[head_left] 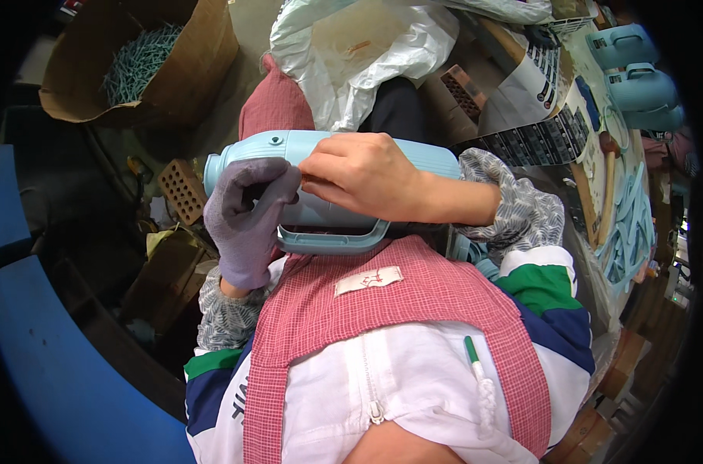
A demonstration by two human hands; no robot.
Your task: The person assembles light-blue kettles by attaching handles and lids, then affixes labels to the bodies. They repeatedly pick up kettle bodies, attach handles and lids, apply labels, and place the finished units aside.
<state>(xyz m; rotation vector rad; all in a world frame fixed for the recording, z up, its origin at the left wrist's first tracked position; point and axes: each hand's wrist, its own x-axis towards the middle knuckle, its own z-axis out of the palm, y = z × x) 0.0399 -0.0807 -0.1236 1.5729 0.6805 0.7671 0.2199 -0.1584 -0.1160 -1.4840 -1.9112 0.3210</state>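
A light-blue jug, shaped like a vacuum flask, lies on its side across my lap, its ribbed end toward the left. Its handle faces my body. My left hand, in a grey-purple glove, is curled over the jug near the left end, thumb and fingers pressed together. From the right, my bare right hand reaches over the jug, its fingertips pinched right beside the glove's. Whatever lies between the fingers is hidden. A small dark round spot shows on the jug's upper side.
A cardboard box with many thin blue-green strips stands at the far left. White plastic lies ahead, near a perforated brick. On the right bench are several blue jugs, a mallet and loose blue strips. Another brick stands left.
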